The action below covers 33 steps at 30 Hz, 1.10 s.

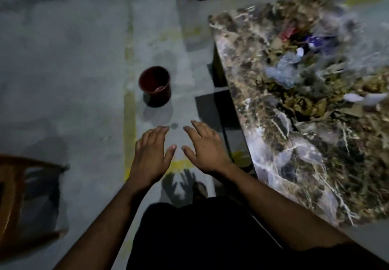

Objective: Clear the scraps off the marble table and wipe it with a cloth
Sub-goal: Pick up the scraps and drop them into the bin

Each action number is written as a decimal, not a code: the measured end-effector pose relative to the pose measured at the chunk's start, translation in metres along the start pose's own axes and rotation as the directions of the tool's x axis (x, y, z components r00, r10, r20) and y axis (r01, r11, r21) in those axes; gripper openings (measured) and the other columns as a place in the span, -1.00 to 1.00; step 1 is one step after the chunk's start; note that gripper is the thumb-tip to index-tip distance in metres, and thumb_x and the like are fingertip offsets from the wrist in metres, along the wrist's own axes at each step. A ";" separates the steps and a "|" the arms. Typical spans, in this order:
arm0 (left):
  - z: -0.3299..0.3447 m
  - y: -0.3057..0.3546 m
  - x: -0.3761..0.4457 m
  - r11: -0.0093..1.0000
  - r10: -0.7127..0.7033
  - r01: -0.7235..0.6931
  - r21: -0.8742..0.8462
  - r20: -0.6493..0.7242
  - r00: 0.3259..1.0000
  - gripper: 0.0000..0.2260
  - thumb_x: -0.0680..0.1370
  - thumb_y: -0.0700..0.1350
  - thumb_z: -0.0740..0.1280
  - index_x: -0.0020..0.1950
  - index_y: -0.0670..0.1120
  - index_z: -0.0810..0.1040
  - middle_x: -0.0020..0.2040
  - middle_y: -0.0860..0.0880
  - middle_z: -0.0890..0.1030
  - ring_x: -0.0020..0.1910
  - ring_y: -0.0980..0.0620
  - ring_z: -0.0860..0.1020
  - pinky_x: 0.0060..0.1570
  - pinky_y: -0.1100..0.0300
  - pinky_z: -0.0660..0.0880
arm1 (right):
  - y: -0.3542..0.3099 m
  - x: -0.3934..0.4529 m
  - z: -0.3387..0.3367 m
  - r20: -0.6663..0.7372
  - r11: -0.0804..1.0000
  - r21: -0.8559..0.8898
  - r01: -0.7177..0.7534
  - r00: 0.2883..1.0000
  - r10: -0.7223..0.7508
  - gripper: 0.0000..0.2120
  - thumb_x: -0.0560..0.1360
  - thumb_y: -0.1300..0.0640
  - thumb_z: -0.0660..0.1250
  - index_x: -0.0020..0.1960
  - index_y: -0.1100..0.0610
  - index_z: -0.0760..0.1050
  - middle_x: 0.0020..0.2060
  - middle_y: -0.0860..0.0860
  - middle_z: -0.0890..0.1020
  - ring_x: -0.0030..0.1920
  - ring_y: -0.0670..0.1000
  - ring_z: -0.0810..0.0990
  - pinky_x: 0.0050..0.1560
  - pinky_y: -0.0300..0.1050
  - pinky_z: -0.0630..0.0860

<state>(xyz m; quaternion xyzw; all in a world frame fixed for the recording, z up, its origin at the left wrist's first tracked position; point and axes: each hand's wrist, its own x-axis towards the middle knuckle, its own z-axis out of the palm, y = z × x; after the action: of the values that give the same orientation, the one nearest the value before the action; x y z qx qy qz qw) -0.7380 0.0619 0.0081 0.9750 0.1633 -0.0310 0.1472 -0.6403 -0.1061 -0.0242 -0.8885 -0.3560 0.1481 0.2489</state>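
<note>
Scraps (299, 67) are all still piled on the marble desk (273, 143), blurry wrappers and paper bits toward its far end, so nothing's cleared or wiped yet and I can't spot a cloth anywhere. Left hand (150, 154) and right hand (205, 149) hover just off the desk's near edge, fingers spread, holding nothing. Plenty of bare floor (73, 80) beside the desk, with a dark red bucket (155, 85) standing a bit away from its corner.
</note>
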 end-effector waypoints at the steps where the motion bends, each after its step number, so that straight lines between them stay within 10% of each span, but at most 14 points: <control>1: -0.004 0.000 0.026 0.999 0.044 -0.044 -0.002 0.012 0.999 -0.44 0.60 0.22 0.05 0.54 0.00 0.28 0.50 -0.03 0.37 0.44 -0.08 0.28 0.32 -0.08 0.26 | 0.004 0.012 -0.005 -0.029 0.999 0.005 -0.041 0.999 0.041 -0.43 0.62 -0.16 0.18 0.54 0.07 0.29 0.57 0.14 0.26 0.57 0.20 0.20 0.43 0.20 0.25; 14: -0.020 0.023 0.330 0.805 0.591 -0.584 -0.104 0.211 0.778 -0.41 0.58 0.26 0.02 0.53 -0.01 0.32 0.48 -0.04 0.40 0.45 -0.09 0.30 0.34 -0.14 0.30 | 0.057 0.157 -0.075 -0.337 0.802 0.074 -0.593 0.742 0.579 -0.42 0.60 -0.12 0.24 0.55 0.05 0.26 0.55 0.12 0.29 0.55 0.17 0.22 0.43 0.16 0.33; 19: -0.025 0.063 0.408 0.589 0.793 -0.796 -0.137 0.289 0.537 -0.39 0.58 0.27 -0.02 0.51 -0.04 0.34 0.47 -0.06 0.41 0.44 -0.12 0.32 0.33 -0.12 0.32 | 0.077 0.178 -0.099 -0.450 0.681 0.161 -0.714 0.561 0.695 -0.47 0.62 -0.11 0.24 0.54 0.03 0.28 0.54 0.09 0.31 0.55 0.15 0.23 0.45 0.11 0.33; 29: 0.013 0.192 0.452 0.280 0.936 -0.916 -0.287 0.294 0.194 -0.45 0.60 0.21 0.07 0.51 -0.02 0.31 0.46 -0.05 0.40 0.42 -0.09 0.30 0.37 -0.11 0.34 | 0.114 0.123 -0.146 -0.660 0.584 0.459 -0.669 0.183 0.728 -0.59 0.61 0.01 0.30 0.44 0.06 0.45 0.37 0.02 0.50 0.31 -0.01 0.50 0.27 -0.05 0.50; 33: 0.017 0.255 0.453 0.238 0.957 -0.917 -0.320 0.238 0.166 -0.47 0.60 0.18 0.12 0.52 -0.02 0.30 0.44 -0.04 0.41 0.41 -0.06 0.31 0.37 -0.10 0.35 | 0.149 0.080 -0.175 -0.716 0.569 0.530 -0.629 0.028 0.698 -0.63 0.60 0.07 0.34 0.39 0.05 0.48 0.28 -0.01 0.57 0.17 -0.06 0.57 0.14 -0.16 0.54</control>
<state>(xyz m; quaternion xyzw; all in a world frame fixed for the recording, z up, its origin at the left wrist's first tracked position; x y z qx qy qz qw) -0.2267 -0.0330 0.0134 0.8295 -0.5028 -0.1171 0.2132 -0.4239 -0.2018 0.0324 -0.8700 0.2911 -0.2301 0.3248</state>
